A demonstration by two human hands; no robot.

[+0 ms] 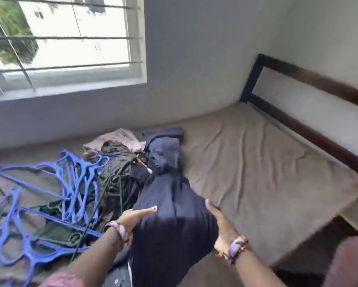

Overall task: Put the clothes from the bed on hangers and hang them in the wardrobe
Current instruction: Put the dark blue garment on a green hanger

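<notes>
Both hands hold a dark navy garment [170,224] raised a little above the bed [256,162], one hand on each side of it. The left hand [132,219] lies against the cloth's left edge with its fingers [147,210] stretched out nearly straight and pointing right across the fabric; whether the thumb is tucked into the cloth behind cannot be told. The right hand [221,226] presses flat against the garment's right side, fingers straight and pointing up and away, the palm turned toward the cloth. The garment's lower part hangs toward the camera between the two wrists, and its far end trails away from the fingers and rests on the mattress.

Beyond the left fingers lies a heap of clothes [120,158] in dark green and faded pink, touching the far end of the navy garment. To the left of the left hand a tangle of blue plastic hangers [56,195] is spread over the bed, mixed with a few dark green hangers [116,193] near the heap. Each wrist wears a beaded bracelet [239,248]. To the right of the right fingers the tan sheet is wrinkled and runs up to a dark wooden headboard [310,129]. A barred window [66,42] is set in the wall far beyond the left hand.
</notes>
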